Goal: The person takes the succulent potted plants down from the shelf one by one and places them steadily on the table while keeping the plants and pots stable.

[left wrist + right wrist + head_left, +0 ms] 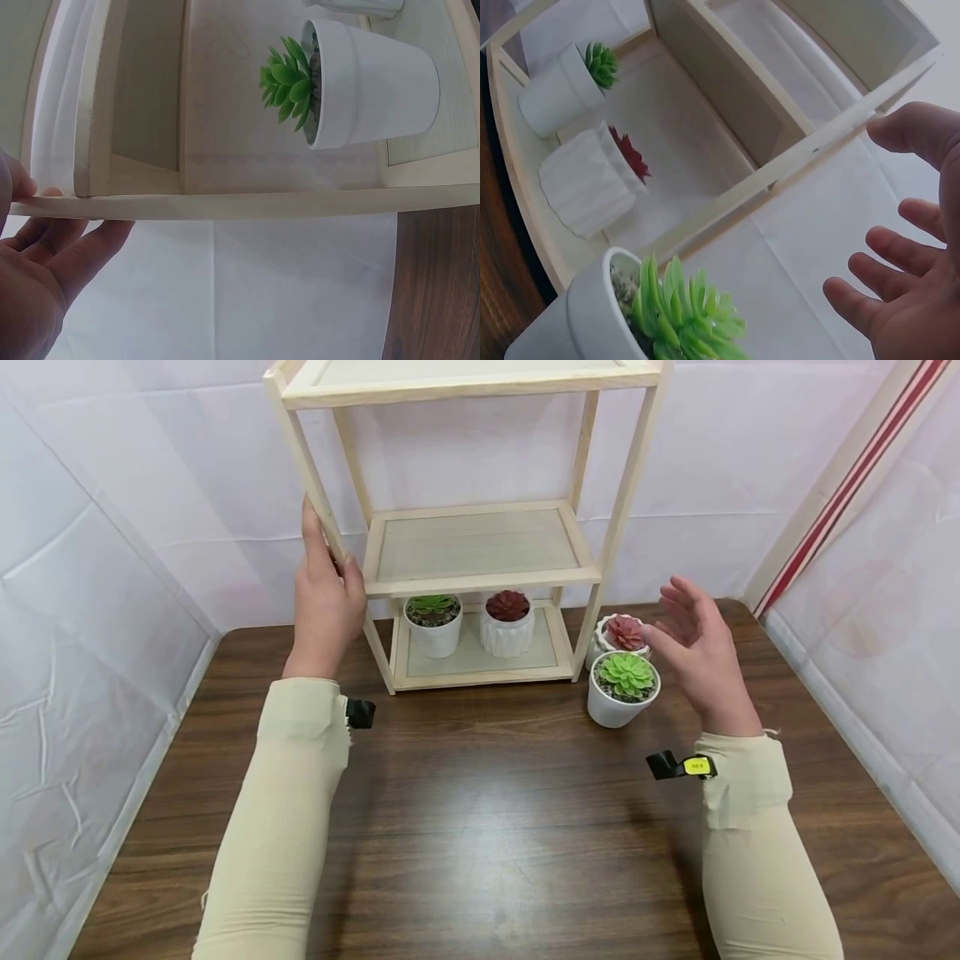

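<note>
My left hand (327, 602) holds the left front post (247, 206) of a pale wooden shelf (480, 585), thumb on one side of it and fingers on the other. Beside the shelf's right side, my right hand (697, 652) hovers with spread, loosely bent fingers and nothing in them. Nearest to it are two white pots on the table: one with a bright green succulent (627, 676) in front, and one with a pinkish-red succulent (625, 632) partly hidden behind. On the bottom shelf stand a green succulent pot (367, 86) and a ribbed white pot with a dark red succulent (592, 180).
The three-tier shelf stands toward the back of a dark brown wooden table (480, 827). White sheeting (150, 485) hangs behind and at both sides. A red-striped strip (847, 493) runs down the back right corner.
</note>
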`<state>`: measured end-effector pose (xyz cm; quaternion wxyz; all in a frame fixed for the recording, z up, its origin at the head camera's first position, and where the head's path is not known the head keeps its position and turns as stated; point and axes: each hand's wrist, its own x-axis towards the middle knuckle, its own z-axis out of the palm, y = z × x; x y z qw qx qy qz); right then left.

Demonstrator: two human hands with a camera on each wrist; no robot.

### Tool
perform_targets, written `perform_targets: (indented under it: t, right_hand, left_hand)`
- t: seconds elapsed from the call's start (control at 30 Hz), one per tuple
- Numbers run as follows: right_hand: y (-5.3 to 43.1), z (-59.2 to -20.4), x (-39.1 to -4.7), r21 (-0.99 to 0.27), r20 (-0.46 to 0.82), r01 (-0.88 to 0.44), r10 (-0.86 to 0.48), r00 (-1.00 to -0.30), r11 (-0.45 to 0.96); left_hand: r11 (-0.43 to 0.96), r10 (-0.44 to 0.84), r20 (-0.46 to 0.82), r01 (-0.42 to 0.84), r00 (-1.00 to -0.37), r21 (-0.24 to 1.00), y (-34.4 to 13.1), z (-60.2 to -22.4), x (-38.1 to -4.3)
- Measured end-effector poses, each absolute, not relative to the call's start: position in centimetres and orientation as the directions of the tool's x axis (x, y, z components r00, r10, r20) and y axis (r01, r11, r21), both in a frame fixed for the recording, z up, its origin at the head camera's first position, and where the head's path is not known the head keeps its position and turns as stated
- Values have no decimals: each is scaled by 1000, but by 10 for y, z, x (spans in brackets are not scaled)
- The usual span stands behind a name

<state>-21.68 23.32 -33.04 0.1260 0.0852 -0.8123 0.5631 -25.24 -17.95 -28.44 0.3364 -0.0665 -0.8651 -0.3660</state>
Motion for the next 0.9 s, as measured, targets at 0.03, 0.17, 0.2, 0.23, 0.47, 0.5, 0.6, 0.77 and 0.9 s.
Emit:
perform_targets:
  t: [0.03,0.17,0.2,0.23,0.47,0.5,0.6,0.77,0.9]
  right_hand:
    - [232,-329,-217,-895,310,-289,6,-951,341]
    - [227,-326,-217,-899,335,-314,17,-942,306]
    - [226,-325,-218,-898,345,-323,21,-939,299]
    - [225,-324,-218,-897,353,-330,27,-935,294]
    - [218,-320,-221,-896,396,-366,81,-915,251]
    - [217,-320,-221,-897,402,-374,84,-912,236]
    - [212,-317,-223,-895,419,-396,83,-904,204]
    - [205,-313,-227,-893,434,-416,83,-897,169]
    - [198,-307,-229,-888,447,-428,94,-890,169]
  left_hand:
    - [723,-130,632,363,-764,588,-179,-285,-253]
    - [722,-129,636,368,-761,587,-179,-286,-253]
    - [721,-129,639,371,-759,586,-179,-287,-253]
    - [721,-130,640,371,-757,585,-179,-287,-253]
    - [723,-119,659,390,-743,570,-181,-288,-254]
    - [722,-119,660,392,-742,570,-181,-287,-254]
    - [721,-119,656,389,-745,573,-181,-287,-253]
    - [719,-119,648,385,-752,579,-181,-285,-254]
    - [720,-121,648,383,-752,579,-181,-285,-254]
